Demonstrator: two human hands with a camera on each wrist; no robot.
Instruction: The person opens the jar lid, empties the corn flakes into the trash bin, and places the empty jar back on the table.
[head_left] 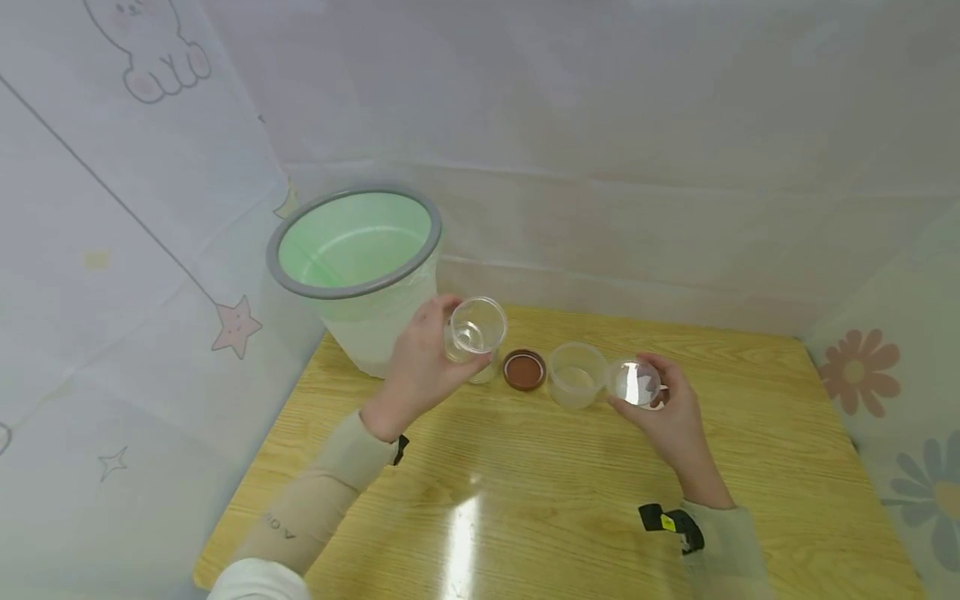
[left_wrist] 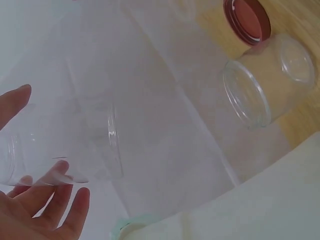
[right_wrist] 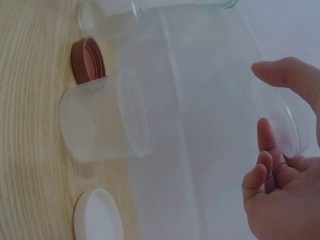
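My left hand (head_left: pixel 423 354) grips a clear plastic cup (left_wrist: pixel 65 135) around its side and holds it above the table, mouth tilted toward the head camera. My right hand (head_left: pixel 671 412) holds a shallow clear plastic lid (head_left: pixel 633 382) between thumb and fingers, raised off the table. Below the cup stands an uncapped glass jar (left_wrist: pixel 270 80), partly hidden in the head view. Beside it lies a reddish-brown lid (head_left: pixel 524 369). A translucent plastic tub (head_left: pixel 576 375) stands uncovered between that lid and my right hand. Under the right hand lies a white lid (right_wrist: pixel 98 215), mostly covered in the head view.
A pale green bin (head_left: pixel 375 329) with a grey rim stands at the table's back left corner, close to my left hand. The wooden table (head_left: pixel 540 500) meets a fabric-covered wall (head_left: pixel 637 233) at the back. Patterned sheets hang at both sides.
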